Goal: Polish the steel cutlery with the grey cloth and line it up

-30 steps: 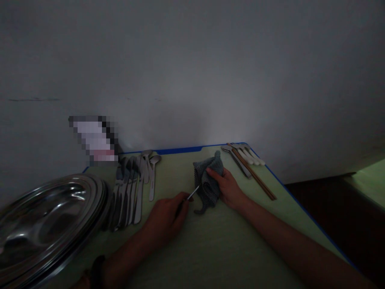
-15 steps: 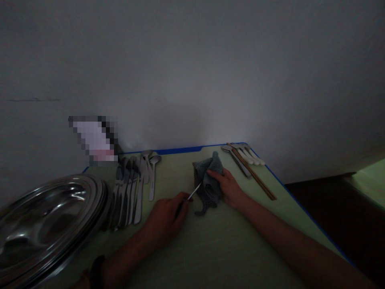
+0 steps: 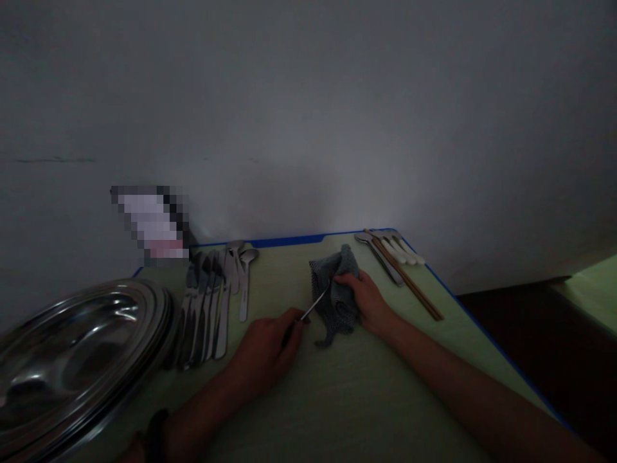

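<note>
My left hand (image 3: 270,344) is closed on the near end of a slim metal piece of cutlery (image 3: 315,305). Its far end runs into a grey-blue checked cloth (image 3: 341,305), so I cannot tell its exact kind. My right hand (image 3: 369,301) grips the cloth from the right, with the thumb pressed near the tip of the metal piece. Loose folds of the cloth hang down below the fingers, over the pale green table (image 3: 385,399). Left of my left hand lie several table knives (image 3: 205,315) side by side, with metal spoons (image 3: 245,283) next to them.
Stacked shiny steel plates (image 3: 72,360) fill the near left. A blurred-out upright object (image 3: 152,222) leans by the wall. At the back right lie metal spoons (image 3: 383,260), brown chopsticks (image 3: 409,280) and white-handled cutlery (image 3: 402,251). A grey wall (image 3: 308,116) borders the table.
The cloth and my right hand have shifted slightly to the right along the metal piece, and more of its far end shows. My left hand has stayed nearly still.
</note>
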Demonstrator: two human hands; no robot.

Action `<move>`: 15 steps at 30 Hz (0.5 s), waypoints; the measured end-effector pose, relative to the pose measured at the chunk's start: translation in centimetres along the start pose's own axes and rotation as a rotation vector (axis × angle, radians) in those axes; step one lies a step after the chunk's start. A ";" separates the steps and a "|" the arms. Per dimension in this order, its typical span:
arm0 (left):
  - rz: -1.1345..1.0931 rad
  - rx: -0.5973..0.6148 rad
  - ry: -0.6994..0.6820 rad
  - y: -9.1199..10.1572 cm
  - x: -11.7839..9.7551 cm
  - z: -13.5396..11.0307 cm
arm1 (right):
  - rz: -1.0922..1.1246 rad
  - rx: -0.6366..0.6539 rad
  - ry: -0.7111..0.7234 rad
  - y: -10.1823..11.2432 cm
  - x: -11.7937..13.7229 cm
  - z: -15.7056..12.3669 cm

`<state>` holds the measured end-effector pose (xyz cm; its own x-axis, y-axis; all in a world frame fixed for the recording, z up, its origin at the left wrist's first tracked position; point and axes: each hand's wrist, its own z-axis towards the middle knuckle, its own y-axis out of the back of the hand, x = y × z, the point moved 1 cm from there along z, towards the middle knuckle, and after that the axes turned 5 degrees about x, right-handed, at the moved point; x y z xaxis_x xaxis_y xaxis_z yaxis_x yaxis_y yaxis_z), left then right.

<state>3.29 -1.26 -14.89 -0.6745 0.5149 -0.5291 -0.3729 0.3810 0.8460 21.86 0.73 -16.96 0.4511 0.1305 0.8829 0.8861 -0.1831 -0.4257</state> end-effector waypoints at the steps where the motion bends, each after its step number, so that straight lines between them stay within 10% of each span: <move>1: 0.002 -0.003 0.004 0.0 0.0 0.0 | -0.003 -0.002 0.000 0.0 0.0 0.0; 15: 0.007 -0.002 -0.002 -0.2 0.0 0.1 | 0.023 0.019 0.000 0.0 0.0 0.1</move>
<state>3.37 -1.26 -15.06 -0.6759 0.5193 -0.5230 -0.3689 0.3760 0.8500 21.85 0.82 -16.99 0.4716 0.1269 0.8726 0.8773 -0.1674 -0.4498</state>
